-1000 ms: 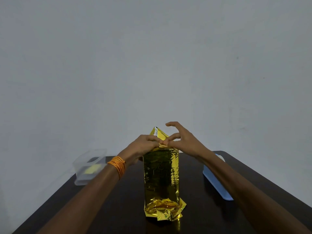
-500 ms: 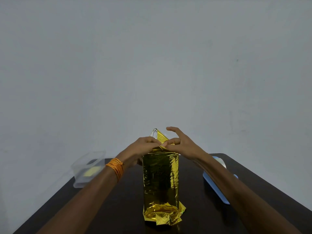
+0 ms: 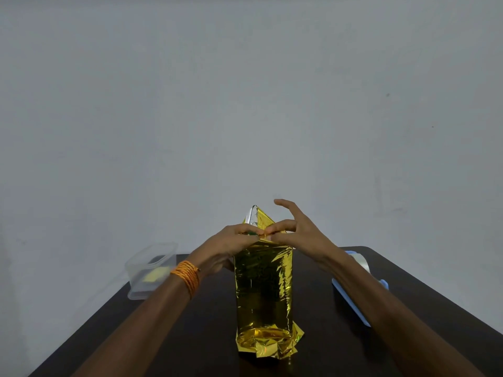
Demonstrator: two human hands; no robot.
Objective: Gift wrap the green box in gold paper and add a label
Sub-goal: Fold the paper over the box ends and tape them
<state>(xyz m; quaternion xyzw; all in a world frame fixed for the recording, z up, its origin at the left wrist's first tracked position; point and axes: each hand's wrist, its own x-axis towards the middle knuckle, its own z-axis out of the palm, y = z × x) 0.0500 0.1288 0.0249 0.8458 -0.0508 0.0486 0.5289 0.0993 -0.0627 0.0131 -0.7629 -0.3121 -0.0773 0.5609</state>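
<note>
Left hand (image 3: 234,242) and right hand (image 3: 298,235) are together, both pinching the gold paper (image 3: 262,289) flap between them, so I'd crease it flat and tight before letting go.

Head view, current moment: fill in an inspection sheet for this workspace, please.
Surface: dark glossy table.
Job's things: green box stands upright, only a sliver showing under the gold paper. The bottom end is folded and crumpled, and a top flap sticks up. No label seen on it.
Clutter: clear tub with something yellow inside, far left. Blue tray and a pale roll, likely tape, on the right.
Grippers: left hand grips the paper at the box's top. Right hand pinches the fold there, other fingers lifted.
Cables: nothing seen.
Surroundings: plain grey wall.
</note>
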